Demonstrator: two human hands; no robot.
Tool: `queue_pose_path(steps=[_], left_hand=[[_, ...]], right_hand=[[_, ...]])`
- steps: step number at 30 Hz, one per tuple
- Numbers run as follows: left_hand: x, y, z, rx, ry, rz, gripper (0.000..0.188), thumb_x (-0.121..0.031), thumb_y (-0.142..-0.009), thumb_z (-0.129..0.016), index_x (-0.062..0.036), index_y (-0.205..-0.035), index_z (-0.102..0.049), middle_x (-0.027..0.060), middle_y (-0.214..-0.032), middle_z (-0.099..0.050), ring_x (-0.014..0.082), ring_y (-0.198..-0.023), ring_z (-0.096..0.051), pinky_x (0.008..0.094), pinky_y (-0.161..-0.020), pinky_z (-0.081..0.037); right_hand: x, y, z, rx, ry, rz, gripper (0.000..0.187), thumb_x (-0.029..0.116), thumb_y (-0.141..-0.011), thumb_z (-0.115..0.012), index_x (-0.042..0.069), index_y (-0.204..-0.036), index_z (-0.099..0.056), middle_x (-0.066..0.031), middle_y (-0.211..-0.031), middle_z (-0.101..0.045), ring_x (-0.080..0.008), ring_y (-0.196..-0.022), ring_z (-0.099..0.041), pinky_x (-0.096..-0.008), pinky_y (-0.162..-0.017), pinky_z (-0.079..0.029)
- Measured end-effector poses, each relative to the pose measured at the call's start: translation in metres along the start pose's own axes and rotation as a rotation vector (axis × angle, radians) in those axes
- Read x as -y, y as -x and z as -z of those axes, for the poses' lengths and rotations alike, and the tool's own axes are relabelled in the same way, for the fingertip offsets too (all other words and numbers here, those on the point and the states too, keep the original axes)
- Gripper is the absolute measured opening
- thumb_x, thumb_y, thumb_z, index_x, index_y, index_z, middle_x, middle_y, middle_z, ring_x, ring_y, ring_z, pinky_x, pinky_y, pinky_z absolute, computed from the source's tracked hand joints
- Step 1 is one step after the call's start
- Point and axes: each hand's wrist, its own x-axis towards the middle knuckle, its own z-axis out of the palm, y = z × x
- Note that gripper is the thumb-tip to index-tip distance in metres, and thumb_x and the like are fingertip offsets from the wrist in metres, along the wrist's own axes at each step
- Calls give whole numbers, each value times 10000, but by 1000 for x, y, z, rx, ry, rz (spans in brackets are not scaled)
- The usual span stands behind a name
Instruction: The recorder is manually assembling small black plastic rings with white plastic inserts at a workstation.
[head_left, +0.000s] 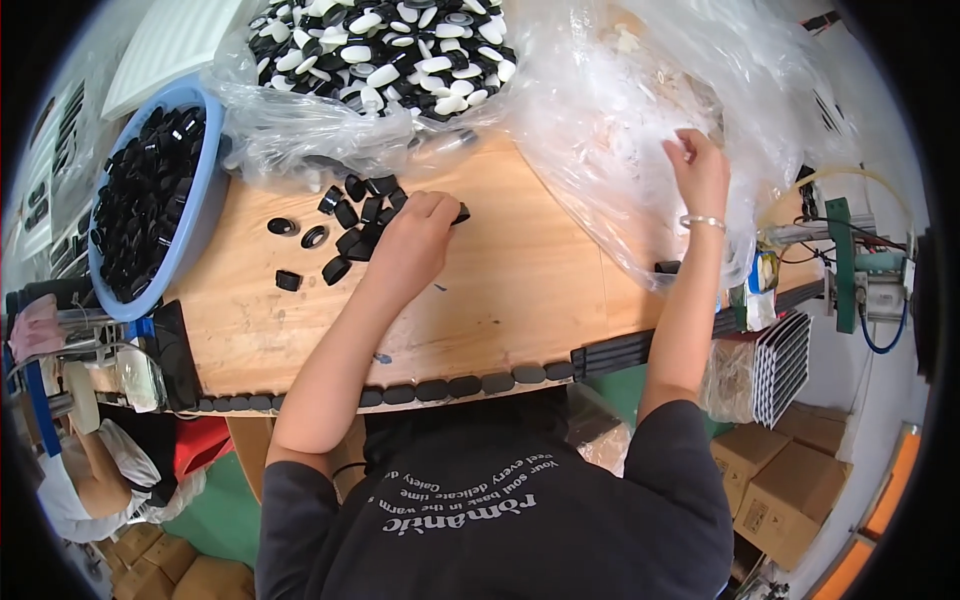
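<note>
Over the wooden table, my left hand (412, 246) is closed, with a small black cap (462, 213) showing at its fingertips. Several loose black ring-shaped caps (336, 269) lie beside and partly under that hand, some on their sides. To the right, my right hand (700, 168) is above a clear plastic bag (572, 150) holding small whitish translucent pieces (640, 140). Its fingers are curled in a pinch, and what they hold, if anything, is too small to make out. Near my right forearm lies another small black piece (667, 267).
A blue basin (213, 165) full of black caps stands at the left. At the back, a plastic-lined heap of black and white parts (385, 50) rises. Dark pads (465, 387) line the table's front edge. Another person (95, 480) is at lower left; cardboard boxes (795, 500) stand lower right.
</note>
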Motion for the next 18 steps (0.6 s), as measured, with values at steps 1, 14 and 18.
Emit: queue_pose_path(steps=[1,14,18], left_hand=[[0,0,1,-13,12,-7,244,28,-692,-652,-8,-900,-529,157,-939,-580,337,-933,-553,401,-776,-478],[1,-3,-19,-63,-124,-99,347,-19,-696,-663,-39,-1038,-602,99,-968,-589,292,-928,-547,373,-768,-486],[5,-4,-17,-33,-113,-98,293,-27,-716,-656,-40,-1006,-617,110,-949,-605,301,-903,-564,373,-759,-489]], right_hand=[[18,3,-4,-30,-180,65,230,201,-755,-755,34,-890,-669,-38,-756,-651,-138,-682,-589,-258,-615,-471],[142,72,-47,412,-897,312,138,-20,-834,-618,7,-960,-667,-27,-908,-607,-70,-669,-554,-186,-577,-440],[135,71,-45,410,-929,242,160,-37,-825,-617,12,-967,-671,-23,-885,-603,-69,-666,-546,-187,-587,-439]])
